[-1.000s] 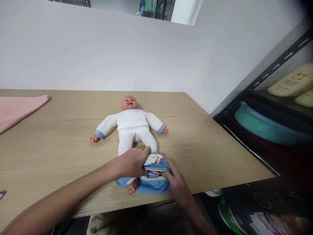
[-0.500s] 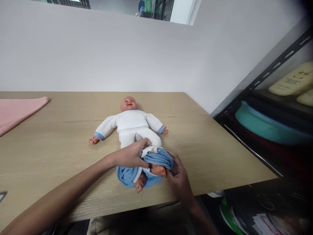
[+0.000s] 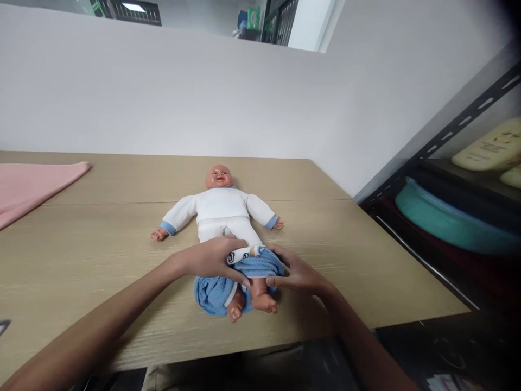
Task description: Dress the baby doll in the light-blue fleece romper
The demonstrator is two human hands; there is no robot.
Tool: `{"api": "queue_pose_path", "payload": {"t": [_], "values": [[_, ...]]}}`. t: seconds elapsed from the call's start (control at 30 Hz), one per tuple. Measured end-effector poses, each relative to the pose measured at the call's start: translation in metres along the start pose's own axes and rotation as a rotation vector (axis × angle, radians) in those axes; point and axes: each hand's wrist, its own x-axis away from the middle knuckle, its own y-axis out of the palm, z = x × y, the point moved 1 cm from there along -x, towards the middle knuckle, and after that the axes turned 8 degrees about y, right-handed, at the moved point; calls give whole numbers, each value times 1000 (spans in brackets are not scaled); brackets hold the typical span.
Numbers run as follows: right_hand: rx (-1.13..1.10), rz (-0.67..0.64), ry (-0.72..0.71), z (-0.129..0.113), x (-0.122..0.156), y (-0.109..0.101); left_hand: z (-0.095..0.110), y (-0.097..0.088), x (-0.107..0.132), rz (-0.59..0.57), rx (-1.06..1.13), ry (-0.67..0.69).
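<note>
A baby doll [image 3: 222, 203] in white clothes with blue cuffs lies on its back, feet toward me. Bunched blue-and-white trousers [image 3: 260, 264] sit around its lower legs, and both bare feet stick out below. My left hand [image 3: 215, 258] grips the bunched cloth from the left, thumb along its lower edge. On the opposite side, my right hand [image 3: 295, 271] holds the same cloth, its thumb near the doll's ankle. Another blue roll of the trousers lies around the other leg, untouched by my hands.
The doll lies on a wooden table [image 3: 101, 244] against a white wall. Pink cloth [image 3: 36, 184] is at the far left. A dark metal shelf at the right holds a teal basin [image 3: 448, 220] and yellow bottles [image 3: 490, 149].
The cloth has moved up the doll's leg, baring the ankle and foot. My right hand has shifted from beside the foot up to the cloth. The camera view has tilted slightly.
</note>
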Motion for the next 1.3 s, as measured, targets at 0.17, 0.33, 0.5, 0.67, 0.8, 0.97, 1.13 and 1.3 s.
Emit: {"api": "queue_pose_path", "payload": {"t": [0.17, 0.33, 0.5, 0.67, 0.8, 0.97, 1.13, 1.3], "values": [[66, 114, -129, -5, -14, -6, 13, 2, 34, 208, -103, -108], [-93, 156, -109, 0, -51, -1, 12, 8, 76, 292, -135, -224], [-118, 118, -142, 15, -76, 6, 6, 28, 96, 424, -63, -218], [-147, 161, -234, 22, -78, 12, -16, 56, 93, 692, 3, -162], [-84, 258, -222, 26, -92, 17, -49, 65, 80, 848, 185, -276], [-97, 295, -261, 27, -110, 22, -65, 60, 72, 872, 338, -273], [-8, 375, -389, 22, -105, 26, -56, 58, 80, 865, -11, -132], [-44, 467, -252, 12, -129, 31, -78, 36, 56, 1021, 103, -191]]}}
